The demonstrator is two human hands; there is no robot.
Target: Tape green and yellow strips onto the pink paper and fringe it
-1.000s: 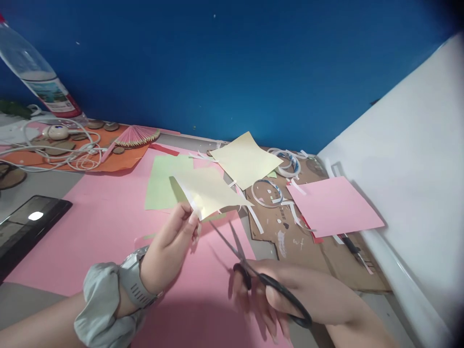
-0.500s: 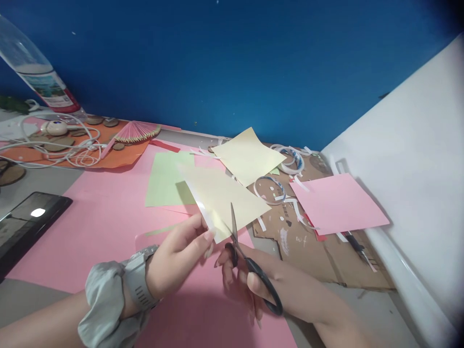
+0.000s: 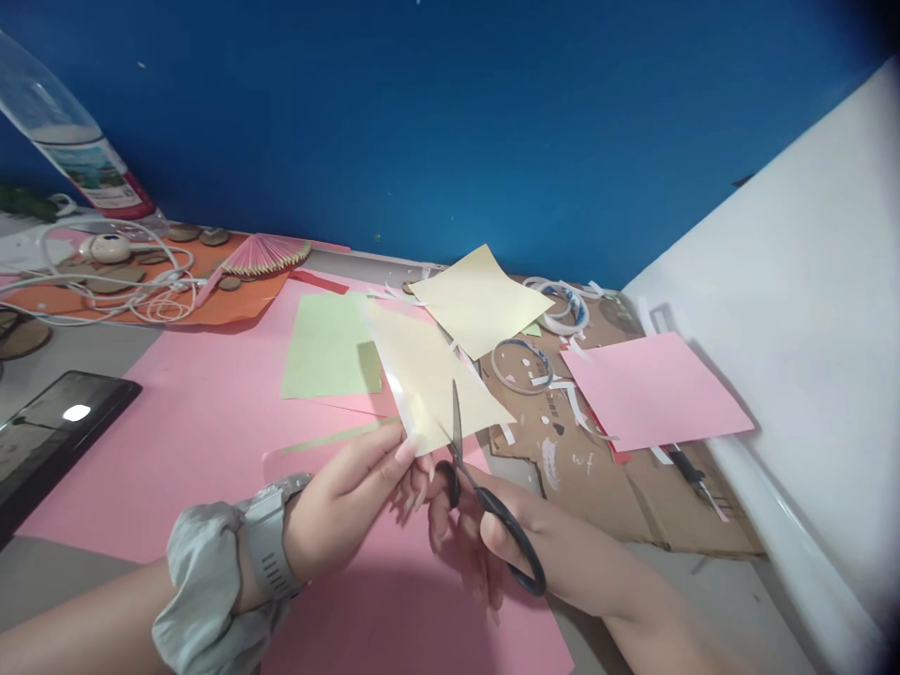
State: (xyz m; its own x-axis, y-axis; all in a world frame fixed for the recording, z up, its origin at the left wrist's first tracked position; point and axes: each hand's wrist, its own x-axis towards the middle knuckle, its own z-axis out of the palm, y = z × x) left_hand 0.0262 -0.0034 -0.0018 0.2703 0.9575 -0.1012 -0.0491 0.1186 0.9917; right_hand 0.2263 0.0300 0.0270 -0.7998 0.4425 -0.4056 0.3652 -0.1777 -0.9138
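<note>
My left hand (image 3: 358, 492) pinches the near corner of a pale yellow sheet of paper (image 3: 422, 370) between thumb and fingers, holding it up at a tilt. My right hand (image 3: 485, 530) is closed around black-handled scissors (image 3: 507, 532), thumb through one loop and fingers at the other. The blades point away from me and lie at the paper's near right edge; the upper blade shows over the sheet. Fingertips of both hands nearly meet just below that corner. Beneath lies a large pink sheet (image 3: 203, 422), with a light green sheet (image 3: 327, 347) on it.
Another yellow sheet (image 3: 485, 305), tape rolls (image 3: 569, 309), a pink square sheet (image 3: 653, 394) and a craft knife (image 3: 693, 473) lie on or around cardboard (image 3: 605, 487) at right. A phone (image 3: 63, 441), white cables (image 3: 161, 291), a paper fan (image 3: 260, 255) and a bottle (image 3: 91, 159) are at left.
The held yellow paper has turned slightly and its near corner has dipped toward the scissors. My left fingers have shifted a little right, closer to my right hand.
</note>
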